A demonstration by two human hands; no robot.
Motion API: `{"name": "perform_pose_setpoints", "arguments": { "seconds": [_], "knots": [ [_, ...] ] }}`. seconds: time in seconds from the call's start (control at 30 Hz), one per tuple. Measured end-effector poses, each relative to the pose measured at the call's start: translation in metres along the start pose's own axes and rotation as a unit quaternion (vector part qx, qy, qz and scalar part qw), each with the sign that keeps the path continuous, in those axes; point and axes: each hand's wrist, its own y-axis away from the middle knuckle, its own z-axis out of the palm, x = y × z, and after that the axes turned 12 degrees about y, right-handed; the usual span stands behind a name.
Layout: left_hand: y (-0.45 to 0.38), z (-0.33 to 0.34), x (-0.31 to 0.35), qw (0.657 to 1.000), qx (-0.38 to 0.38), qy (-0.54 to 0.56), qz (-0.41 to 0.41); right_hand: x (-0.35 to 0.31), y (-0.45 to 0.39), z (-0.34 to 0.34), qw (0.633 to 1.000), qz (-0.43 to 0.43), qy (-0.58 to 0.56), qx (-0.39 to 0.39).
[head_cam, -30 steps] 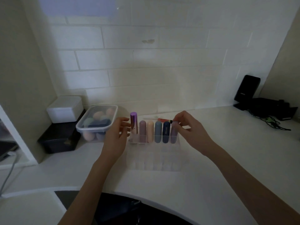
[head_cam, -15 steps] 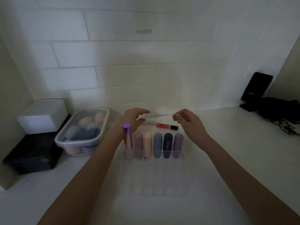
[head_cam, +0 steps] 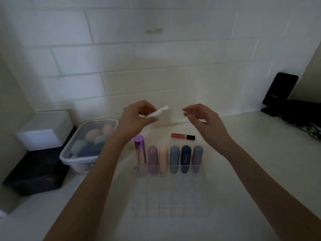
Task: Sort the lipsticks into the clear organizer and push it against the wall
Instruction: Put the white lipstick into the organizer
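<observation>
The clear organizer [head_cam: 171,204] stands on the white counter, well short of the tiled wall. Its back row holds several lipsticks upright: a tall metallic purple one [head_cam: 139,150], then mauve, peach, grey-blue, dark blue [head_cam: 186,159] and lilac capsule-shaped ones. An orange lip gloss tube with a black cap [head_cam: 182,136] lies flat on the counter behind the organizer. My left hand [head_cam: 134,119] is raised above the counter, pinching a white tube [head_cam: 159,112]. My right hand [head_cam: 203,119] hovers to the right of it, fingers apart and holding nothing.
A clear lidded tub of coloured makeup sponges [head_cam: 90,143] sits left of the organizer. Beside it a white box [head_cam: 45,129] rests on a black box [head_cam: 34,173]. A black stand [head_cam: 279,91] and dark cables [head_cam: 305,119] fill the right back corner.
Both hands left the organizer and reached behind it toward the wall. My left hand picked up the white tube from the counter and lifted it; the view moved closer.
</observation>
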Motion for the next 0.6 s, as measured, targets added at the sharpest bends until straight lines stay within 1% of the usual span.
{"name": "perform_pose_setpoints", "arguments": {
  "seconds": [0.07, 0.17, 0.23, 0.33, 0.47, 0.53, 0.6],
  "knots": [
    [0.008, -0.017, 0.029, 0.999, 0.014, 0.046, 0.010, -0.022, 0.001, -0.007, 0.999, -0.035, -0.002, 0.005],
    [0.025, -0.033, 0.068, 0.996, -0.015, 0.083, 0.019, -0.050, 0.007, -0.009, 0.997, -0.080, -0.004, -0.008],
    [0.039, -0.039, 0.081, 0.993, -0.027, 0.111, 0.017, -0.064, 0.015, -0.005, 0.996, -0.087, -0.004, -0.024],
    [0.057, -0.043, 0.086, 0.988, -0.006, 0.152, 0.022, -0.077, 0.029, 0.000, 0.994, -0.096, 0.015, -0.043],
    [0.082, -0.044, 0.082, 0.968, 0.035, 0.247, 0.024, -0.090, 0.045, 0.003, 0.988, -0.112, 0.075, -0.079],
    [0.095, -0.043, 0.081, 0.970, 0.033, 0.241, 0.018, -0.098, 0.052, 0.007, 0.986, -0.116, 0.067, -0.099],
    [0.105, -0.043, 0.081, 0.971, 0.029, 0.236, 0.004, -0.104, 0.058, 0.013, 0.987, -0.112, 0.044, -0.104]
  ]
}}
